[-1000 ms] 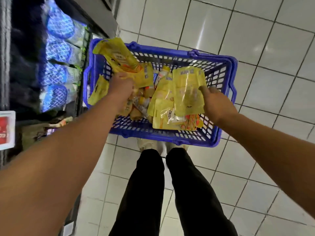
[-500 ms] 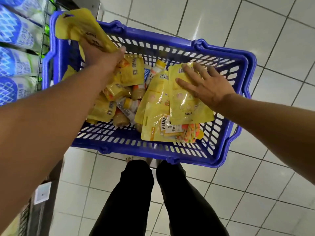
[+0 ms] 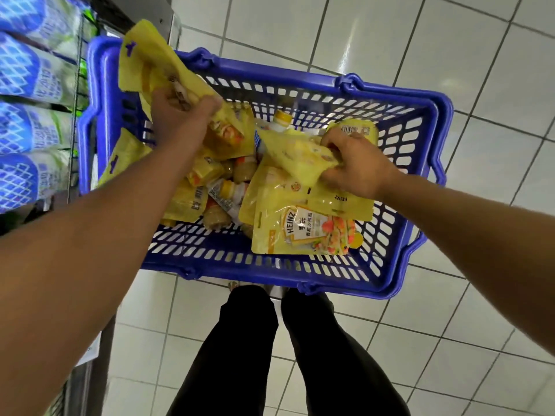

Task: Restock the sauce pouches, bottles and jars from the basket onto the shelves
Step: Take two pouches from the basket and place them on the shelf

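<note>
Shelves: the shelves (image 3: pixel 76 121), stocked with blue-and-white packs (image 3: pixel 27 85), stand at far left, just beside the basket's left rim.
Left hand: the left hand (image 3: pixel 180 112) is clamped on 1 raised pouch (image 3: pixel 144 61) above the basket's left end. The pouch's long axis runs from the fist up and to the left, and its far corner passes over the rim toward the shelves. This is the hand nearer the shelves.
Basket: the blue basket (image 3: pixel 264 268) sits on the tiled floor (image 3: pixel 495 70) before the person's feet, with small bottles (image 3: pixel 231 190) heaped mid-basket and a Heinz pouch (image 3: pixel 303 232) lying flat.
Right hand: the right hand (image 3: pixel 357 166) has its fingers curled on the crumpled pouch (image 3: pixel 297 157), lifted over the flat pouches at the basket's right end, well apart from the shelves.
Room: the left hand likely faces only a short carry leftward. The basket rim and shelf edge crowd that path, while open floor lies to the right.
</note>
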A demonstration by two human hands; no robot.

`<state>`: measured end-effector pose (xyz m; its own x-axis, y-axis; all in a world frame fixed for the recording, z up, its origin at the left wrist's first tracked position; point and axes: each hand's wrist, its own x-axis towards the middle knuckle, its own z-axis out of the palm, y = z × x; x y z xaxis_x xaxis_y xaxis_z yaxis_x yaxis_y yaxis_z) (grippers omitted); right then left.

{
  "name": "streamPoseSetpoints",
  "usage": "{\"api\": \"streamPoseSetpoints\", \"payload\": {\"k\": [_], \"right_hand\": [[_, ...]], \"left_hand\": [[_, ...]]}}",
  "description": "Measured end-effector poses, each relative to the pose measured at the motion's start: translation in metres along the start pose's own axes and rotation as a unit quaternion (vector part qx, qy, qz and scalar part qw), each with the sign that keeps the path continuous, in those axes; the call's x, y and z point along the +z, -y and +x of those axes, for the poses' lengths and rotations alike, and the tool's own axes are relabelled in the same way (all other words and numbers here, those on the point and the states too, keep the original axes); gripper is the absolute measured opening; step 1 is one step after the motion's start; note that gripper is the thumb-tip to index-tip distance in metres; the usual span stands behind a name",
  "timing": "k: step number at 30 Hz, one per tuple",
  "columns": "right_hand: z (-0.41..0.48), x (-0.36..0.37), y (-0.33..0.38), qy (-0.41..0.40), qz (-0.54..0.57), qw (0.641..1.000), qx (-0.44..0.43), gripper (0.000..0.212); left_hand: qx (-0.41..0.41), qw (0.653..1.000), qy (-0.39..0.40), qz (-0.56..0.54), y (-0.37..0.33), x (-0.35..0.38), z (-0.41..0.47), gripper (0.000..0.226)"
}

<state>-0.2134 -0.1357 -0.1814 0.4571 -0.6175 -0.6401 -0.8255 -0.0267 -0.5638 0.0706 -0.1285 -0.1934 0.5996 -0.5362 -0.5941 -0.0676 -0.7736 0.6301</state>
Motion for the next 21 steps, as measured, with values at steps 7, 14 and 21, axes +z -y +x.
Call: {"api": "streamPoseSetpoints", "payload": {"k": [7,14,21], "right_hand": [[-0.052,0.01,0.011,-0.032,0.393,0.912,0.11,0.017],[-0.115,0.003,0.043,-0.06,0.491,0.86,0.125,0.027],[-0.167,-0.042,0.124,-0.09,0.591,0.796,0.099,0.04]], "left_hand": [[-0.076,0.976,0.136,-0.151,0.019,-0.013,-0.039,0.049],[-0.14,0.935,0.234,-0.228,-0.004,-0.039,-0.105,0.08],[-0.172,0.881,0.303,-0.321,-0.07,-0.082,-0.163,0.064]]}}
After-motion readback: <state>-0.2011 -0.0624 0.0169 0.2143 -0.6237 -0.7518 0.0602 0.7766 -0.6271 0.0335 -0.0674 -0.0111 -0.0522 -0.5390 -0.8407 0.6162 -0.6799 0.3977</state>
